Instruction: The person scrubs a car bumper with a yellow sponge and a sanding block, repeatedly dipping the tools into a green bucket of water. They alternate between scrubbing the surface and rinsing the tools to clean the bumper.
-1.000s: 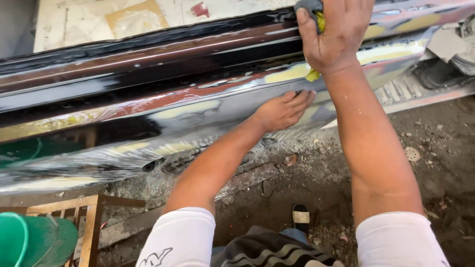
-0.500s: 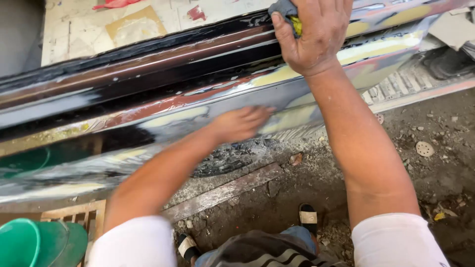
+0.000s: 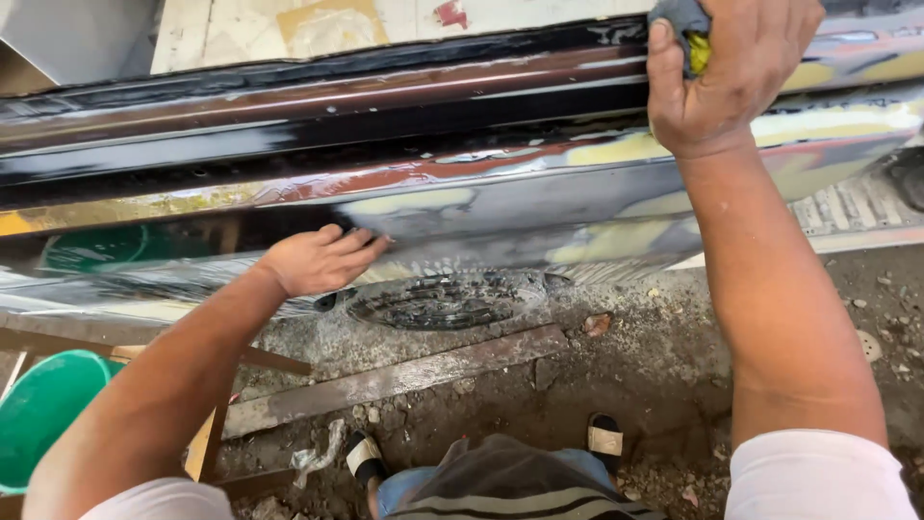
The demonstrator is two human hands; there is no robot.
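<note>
**Two hands on a glossy car panel, one flat, one clenched on a sponge**

At the lower left edge of the frame sits a green bucket [image 3: 43, 414], partly cut off, with a wooden frame [image 3: 207, 443] just beside it on the dirt. Above them, running across the whole width of the picture, is the long car body panel [image 3: 500, 207], dark and shiny with brown, black and pale yellow patches, wet-looking along its lower edge

Left of centre, the left hand [image 3: 318, 260] lies open against the lower part of the panel, fingers stretched out and pressed flat to the surface, holding nothing. Its bare forearm runs down to the lower left corner, ending in a white sleeve

Below the panel, near the centre, a round drain grate [image 3: 448, 300] is set in the gritty ground, and a rusty metal bar [image 3: 395, 380] lies slantwise just under it. At the bottom centre, the person's sandalled feet [image 3: 606, 438] show beside their knees

In the upper right of the frame, the right hand [image 3: 731, 72] is clenched around a yellow sponge wrapped in grey abrasive sheet [image 3: 688, 34], pressing it against the upper ridge of the panel. Only a small part of the sponge shows between thumb and fingers. The right forearm drops straight down to a white sleeve at the lower right corner
</note>
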